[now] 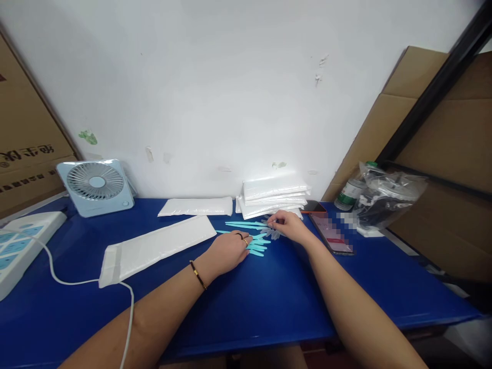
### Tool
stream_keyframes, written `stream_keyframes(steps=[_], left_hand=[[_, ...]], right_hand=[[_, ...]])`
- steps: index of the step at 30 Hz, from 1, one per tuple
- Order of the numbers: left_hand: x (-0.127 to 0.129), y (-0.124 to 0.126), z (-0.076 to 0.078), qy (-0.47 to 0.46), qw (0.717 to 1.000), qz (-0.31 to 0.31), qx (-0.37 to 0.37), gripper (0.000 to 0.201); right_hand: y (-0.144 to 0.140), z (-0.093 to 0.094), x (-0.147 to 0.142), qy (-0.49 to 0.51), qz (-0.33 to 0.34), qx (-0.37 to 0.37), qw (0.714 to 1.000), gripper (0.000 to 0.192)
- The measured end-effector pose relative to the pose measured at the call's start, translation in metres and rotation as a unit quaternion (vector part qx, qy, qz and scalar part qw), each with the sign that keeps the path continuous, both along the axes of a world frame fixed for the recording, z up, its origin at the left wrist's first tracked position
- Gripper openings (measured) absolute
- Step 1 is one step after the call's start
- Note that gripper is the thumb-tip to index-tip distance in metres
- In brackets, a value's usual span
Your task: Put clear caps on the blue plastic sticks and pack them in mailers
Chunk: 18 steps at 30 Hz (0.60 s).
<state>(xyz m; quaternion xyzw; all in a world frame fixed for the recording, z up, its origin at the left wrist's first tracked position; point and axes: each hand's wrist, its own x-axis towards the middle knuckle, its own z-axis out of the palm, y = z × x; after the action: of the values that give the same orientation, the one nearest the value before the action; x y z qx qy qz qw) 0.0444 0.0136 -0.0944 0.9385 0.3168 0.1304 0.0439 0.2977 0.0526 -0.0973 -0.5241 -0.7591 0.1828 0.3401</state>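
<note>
Several light-blue plastic sticks (249,233) lay fanned on the blue tabletop (269,302) in the head view, just in front of the stack of white packets (273,197) against the wall. The left hand (229,250) rested flat on the near ends of the sticks, fingers spread and pressing them down rather than gripping. The right hand (287,225) was at the far end of the fan, its fingertips pinched on a small pale piece (272,233) there; what that piece was could not be told.

The step in hand seemed to be sorting or counting the sticks. The next move would likely call for a fine pinch to lift one stick clear without scattering the others.

A long white pouch (157,246) lay left of the sticks, a phone (331,231) right of them.
</note>
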Motion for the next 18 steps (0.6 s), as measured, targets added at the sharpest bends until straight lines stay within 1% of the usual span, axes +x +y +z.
stream_keyframes(steps=[3,6,10,13,15,18], left_hand=[[0.003,-0.004,0.003,-0.018,1.0,0.0,-0.017,0.023],[0.004,-0.003,0.003,-0.045,0.998,0.023,-0.044,0.022],[0.006,0.002,0.0,-0.063,0.995,0.049,-0.054,0.023],[0.007,0.005,0.0,-0.06,0.996,0.052,-0.047,0.026],[0.007,0.008,0.001,-0.076,0.994,0.054,-0.051,0.027],[0.001,0.017,0.002,-0.125,0.986,0.096,-0.063,0.025]], right_hand=[[-0.001,0.0,0.002,-0.039,0.014,0.003,0.999,0.013],[-0.001,-0.003,-0.002,-0.056,0.017,0.001,0.998,0.015],[0.0,-0.008,-0.005,-0.066,0.038,0.008,0.997,0.009],[0.001,-0.008,-0.003,-0.055,0.058,0.009,0.997,0.007],[0.0,-0.007,-0.002,-0.04,0.061,-0.007,0.997,0.008],[-0.002,-0.003,-0.001,0.008,0.042,-0.05,0.998,0.014]])
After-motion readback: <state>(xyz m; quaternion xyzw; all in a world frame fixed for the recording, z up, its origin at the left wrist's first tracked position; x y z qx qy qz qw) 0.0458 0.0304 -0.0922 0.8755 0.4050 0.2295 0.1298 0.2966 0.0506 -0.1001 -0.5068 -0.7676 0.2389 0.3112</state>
